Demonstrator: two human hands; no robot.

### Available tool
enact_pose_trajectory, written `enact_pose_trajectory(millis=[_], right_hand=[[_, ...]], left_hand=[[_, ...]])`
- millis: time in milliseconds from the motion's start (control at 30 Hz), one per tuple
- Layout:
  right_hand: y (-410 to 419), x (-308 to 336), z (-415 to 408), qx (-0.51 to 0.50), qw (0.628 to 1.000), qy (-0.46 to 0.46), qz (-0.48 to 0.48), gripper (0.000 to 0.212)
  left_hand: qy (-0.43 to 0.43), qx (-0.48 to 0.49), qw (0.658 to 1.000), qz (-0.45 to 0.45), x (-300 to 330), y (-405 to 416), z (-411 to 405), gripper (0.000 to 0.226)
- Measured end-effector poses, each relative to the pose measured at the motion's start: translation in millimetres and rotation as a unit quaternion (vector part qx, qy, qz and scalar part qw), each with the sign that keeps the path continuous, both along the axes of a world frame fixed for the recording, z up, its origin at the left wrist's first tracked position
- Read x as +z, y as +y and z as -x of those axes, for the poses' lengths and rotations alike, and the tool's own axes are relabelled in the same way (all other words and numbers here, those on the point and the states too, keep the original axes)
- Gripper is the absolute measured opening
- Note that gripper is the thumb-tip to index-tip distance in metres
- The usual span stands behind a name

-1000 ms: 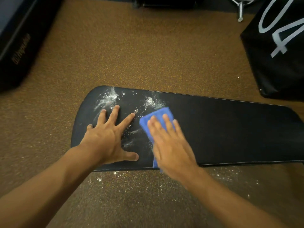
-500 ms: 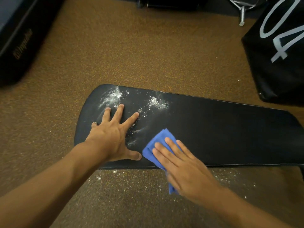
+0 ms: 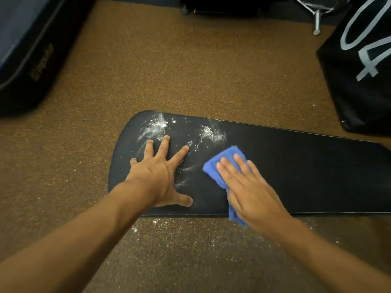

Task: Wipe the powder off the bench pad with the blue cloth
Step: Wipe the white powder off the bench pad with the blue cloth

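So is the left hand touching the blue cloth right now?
Apart. The head view shows bare black pad between the left hand and the cloth.

The bench pad (image 3: 285, 166) is plain black with a thin pale line of stitching along its edge, and white powder (image 3: 155, 125) streaks and speckles its rounded end. The cloth (image 3: 224, 163) is solid bright blue. The floor (image 3: 190, 66) is brown, flecked with orange-yellow specks and scattered white dust. A black bag (image 3: 359, 81) carries large pale grey numerals.
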State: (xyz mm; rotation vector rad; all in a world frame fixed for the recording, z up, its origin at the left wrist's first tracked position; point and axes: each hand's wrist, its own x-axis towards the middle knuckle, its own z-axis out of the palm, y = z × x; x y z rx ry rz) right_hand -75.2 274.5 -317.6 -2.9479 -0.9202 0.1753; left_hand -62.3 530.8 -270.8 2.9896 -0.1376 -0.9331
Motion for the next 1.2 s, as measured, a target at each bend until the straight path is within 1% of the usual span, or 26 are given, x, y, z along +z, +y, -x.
enact_pose_trajectory(millis=[33,67,100,133,200,233,267,300,367,400,433,500,567,600,633,667,733,767,800,867,933,1000,1067,1133,1167,1200], right_hand=[[18,1,-4,-0.044,0.999,0.008,-0.011,0.064],[31,-2,0,-0.057,0.998,0.009,-0.022,0.064],[36,-4,9,-0.035,0.999,0.007,-0.028,0.064],[32,-5,22,0.010,0.999,0.009,-0.032,0.063],[6,-2,39,0.100,0.995,0.024,-0.017,0.061],[-8,-2,36,0.117,0.993,0.020,-0.006,0.061],[-15,-2,28,0.107,0.994,0.015,0.000,0.062],[-13,-2,16,0.071,0.997,0.011,-0.001,0.062],[10,-1,-5,-0.035,0.999,0.014,-0.014,0.063],[25,-2,-4,-0.066,0.998,0.014,-0.019,0.064],[33,-3,4,-0.062,0.998,0.011,-0.022,0.064],[26,-3,28,0.017,1.000,0.011,-0.011,0.064],[-5,0,41,0.095,0.995,0.026,0.008,0.063],[-23,0,36,0.099,0.995,0.023,0.015,0.064],[-35,-2,27,0.070,0.997,0.021,0.017,0.064],[-39,-1,12,0.012,1.000,0.018,0.012,0.063],[-17,-1,-17,-0.105,0.994,0.006,0.008,0.064],[5,-1,-23,-0.133,0.991,-0.003,0.002,0.066],[26,-2,-21,-0.129,0.992,-0.010,-0.004,0.067],[44,-4,0,-0.042,0.999,-0.003,-0.003,0.066],[23,0,21,0.034,0.999,0.025,0.003,0.063],[-11,2,22,0.050,0.998,0.030,0.007,0.061],[-25,0,-4,-0.035,0.999,0.023,-0.001,0.062],[-1,-4,-46,-0.139,0.990,0.005,-0.004,0.068],[21,-3,-59,-0.169,0.985,-0.004,-0.012,0.070],[41,-3,-66,-0.175,0.984,-0.007,-0.017,0.071]], left_hand=[[0.000,0.001,1.000,0.000,0,0,0,0.136],[-0.002,0.002,1.000,0.001,-2,0,0,0.136],[-0.006,0.001,1.000,0.001,-3,-1,0,0.136],[-0.008,0.000,1.000,-0.001,-4,0,0,0.136],[-0.005,-0.001,1.000,-0.006,-3,1,0,0.136],[-0.004,-0.001,1.000,-0.006,-3,0,0,0.136],[-0.003,0.001,1.000,-0.004,-2,-1,0,0.136],[-0.002,0.002,1.000,-0.002,-1,-1,0,0.136],[0.000,0.004,1.000,-0.001,-1,-1,0,0.136],[0.000,0.005,1.000,-0.002,-1,-1,0,0.136],[-0.003,0.005,1.000,-0.003,-2,-2,0,0.136],[-0.008,0.002,1.000,-0.005,-3,-1,0,0.136],[-0.005,0.003,1.000,-0.002,-2,0,1,0.136],[-0.002,0.006,1.000,0.001,-1,-1,1,0.136],[-0.001,0.006,1.000,0.005,-1,-1,1,0.136],[-0.001,0.006,1.000,0.006,0,-1,1,0.136],[0.000,0.006,1.000,0.006,-1,0,0,0.136],[-0.001,0.007,1.000,0.007,-2,0,0,0.136],[-0.004,0.009,1.000,0.009,-3,0,0,0.137],[-0.008,0.010,1.000,0.007,-4,0,0,0.137],[-0.010,0.008,1.000,0.006,-3,0,1,0.136],[-0.008,0.009,1.000,0.011,-2,0,1,0.136],[-0.008,0.006,1.000,0.013,-2,0,1,0.135],[-0.008,0.005,1.000,0.011,-1,0,1,0.135],[-0.008,0.005,1.000,0.011,-2,-1,1,0.135],[-0.008,0.006,1.000,0.011,-2,-1,1,0.135]])
